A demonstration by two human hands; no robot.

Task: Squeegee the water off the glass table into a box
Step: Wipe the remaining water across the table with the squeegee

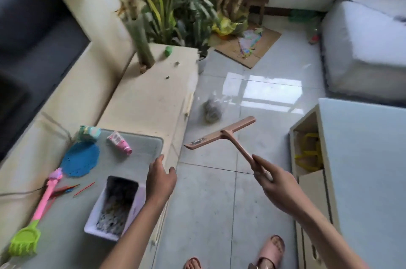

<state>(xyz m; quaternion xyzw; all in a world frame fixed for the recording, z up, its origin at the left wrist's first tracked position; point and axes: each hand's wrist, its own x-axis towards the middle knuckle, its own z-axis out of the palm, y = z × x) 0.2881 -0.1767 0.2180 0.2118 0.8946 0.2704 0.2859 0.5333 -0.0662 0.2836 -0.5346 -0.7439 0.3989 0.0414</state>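
My right hand [275, 185] grips the handle of a pink squeegee [222, 134], held in the air above the tiled floor with its blade pointing away from me. A white box [93, 220] with a dark, wet-looking inside stands on the glass-topped cabinet [142, 147] at the lower left. Just right of the box's far corner, my left hand [160, 178] hovers with relaxed fingers and holds nothing. The glass table [364, 158] lies at the right, its pale blue top reaching the frame edge.
On the cabinet glass lie a blue mat [80, 160], a pink tube [119, 143], a pink and green toy brush [33, 224] and red sticks. Potted plants [175, 15] stand behind. A bag [212, 110] sits on the floor, a covered sofa [369, 44] at right.
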